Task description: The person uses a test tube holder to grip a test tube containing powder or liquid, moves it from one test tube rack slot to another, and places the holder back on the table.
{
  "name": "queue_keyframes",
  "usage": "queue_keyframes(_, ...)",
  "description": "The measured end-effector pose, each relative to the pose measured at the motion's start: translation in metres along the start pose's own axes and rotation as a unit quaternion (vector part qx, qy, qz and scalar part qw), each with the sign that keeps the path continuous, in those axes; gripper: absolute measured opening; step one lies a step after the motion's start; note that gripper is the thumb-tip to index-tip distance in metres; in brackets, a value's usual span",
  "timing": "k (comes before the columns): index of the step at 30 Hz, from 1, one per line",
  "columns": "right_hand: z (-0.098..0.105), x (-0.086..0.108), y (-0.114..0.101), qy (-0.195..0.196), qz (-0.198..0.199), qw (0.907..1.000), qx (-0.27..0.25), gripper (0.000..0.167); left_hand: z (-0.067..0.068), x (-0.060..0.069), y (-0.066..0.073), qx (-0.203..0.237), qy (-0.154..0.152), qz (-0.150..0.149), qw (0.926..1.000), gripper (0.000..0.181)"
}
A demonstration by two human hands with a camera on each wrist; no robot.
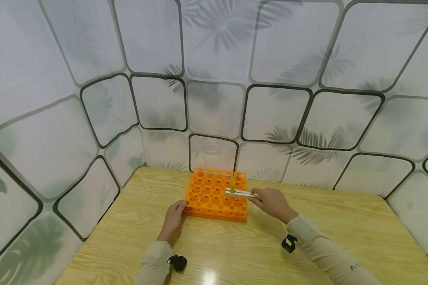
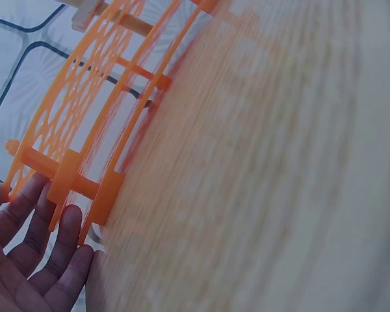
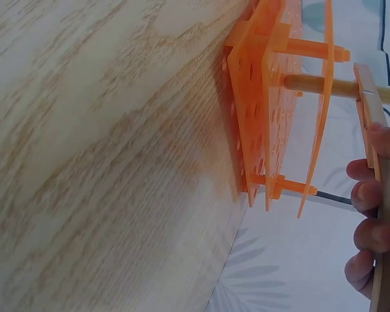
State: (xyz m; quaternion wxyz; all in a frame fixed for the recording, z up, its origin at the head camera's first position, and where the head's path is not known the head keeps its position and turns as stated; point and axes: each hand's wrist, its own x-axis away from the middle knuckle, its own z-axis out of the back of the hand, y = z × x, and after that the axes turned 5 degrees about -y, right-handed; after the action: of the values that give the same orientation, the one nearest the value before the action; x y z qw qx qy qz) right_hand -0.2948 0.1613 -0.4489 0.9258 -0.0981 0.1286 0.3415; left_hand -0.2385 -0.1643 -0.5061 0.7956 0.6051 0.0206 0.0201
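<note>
1. Head: we see the orange rack on the table; left hand grips its near-left corner, right hand grips a wooden clamp around a yellowish tube.
2. Left wrist: we note thumb and fingers bent about the rack's corner.
3. Right wrist: we see fingers curled round the clamp, tube through the rack's top.
</note>
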Motion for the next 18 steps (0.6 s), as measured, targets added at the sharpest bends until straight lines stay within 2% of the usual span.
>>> queue_keyframes(3,-0.0005,0.0003,0.0,0.002,0.001,1.0,0.0,0.019,-0.0003,-0.0004,0.0005,0.008,0.002,0.008,0.9999,0.038)
queue_keyframes(11,0.0002,0.0009,-0.0002,-0.002,0.004,1.0,-0.002,0.018,0.0009,-0.0002,-0.0008,0.011,-0.001,0.004,0.9999,0.038)
queue_keyframes(18,-0.0001,0.0014,0.0003,-0.007,0.001,1.0,-0.005,0.019,-0.001,-0.0023,-0.0016,-0.001,0.009,0.009,0.9999,0.036)
